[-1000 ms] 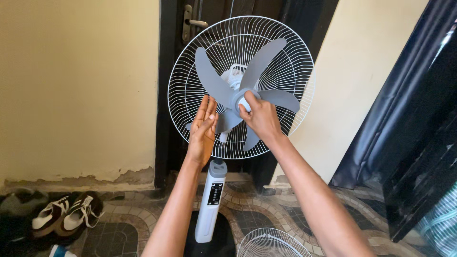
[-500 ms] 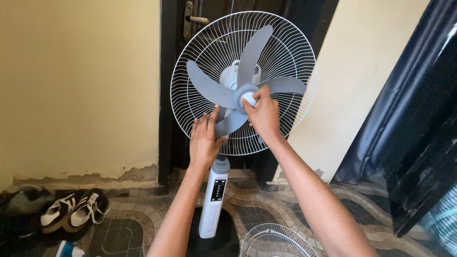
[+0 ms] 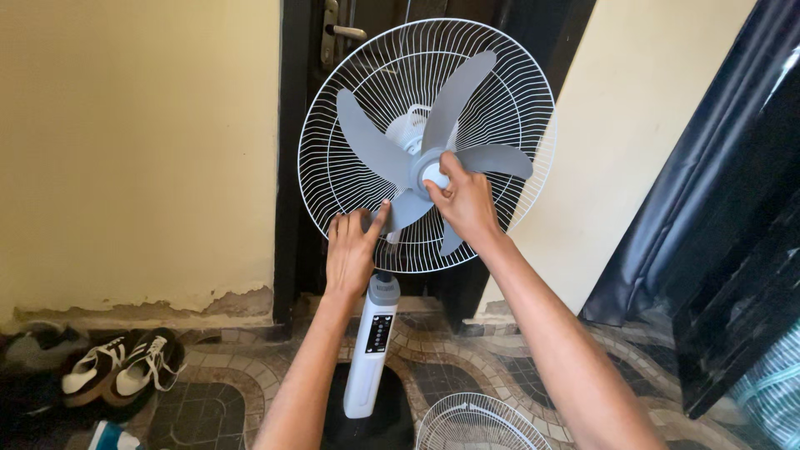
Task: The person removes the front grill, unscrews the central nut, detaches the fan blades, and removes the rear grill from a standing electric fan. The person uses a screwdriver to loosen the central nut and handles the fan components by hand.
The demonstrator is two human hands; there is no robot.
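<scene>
Head view looks down on a white pedestal fan with its round white wire rear guard (image 3: 333,133) exposed and a grey five-bladed plastic propeller (image 3: 433,162) mounted in front of it. The right hand (image 3: 465,204) sits at the centre of the propeller, its fingertips pinched together on the round white hub cap (image 3: 433,173), clamped on it. The left hand (image 3: 350,250) is at about seven o'clock from the hub, palm flat and fingers spread against the lower wire of the guard, its thumb touching the edge of the lowest grey blade; it grips nothing. The two hands are apart, with that blade between them.

Below the guard, at six o'clock, the fan's white column with a dark control panel (image 3: 373,350) drops to a black base. A second white wire guard (image 3: 479,425) lies flat on the patterned tile floor (image 3: 467,358), at five o'clock from the column. Behind the fan stands a dark wooden door with a metal handle (image 3: 342,32). A pair of black and white sneakers (image 3: 121,371) rests at eight o'clock by the peeling yellow wall (image 3: 133,150), and a dark blue curtain (image 3: 708,208) hangs at three o'clock.
</scene>
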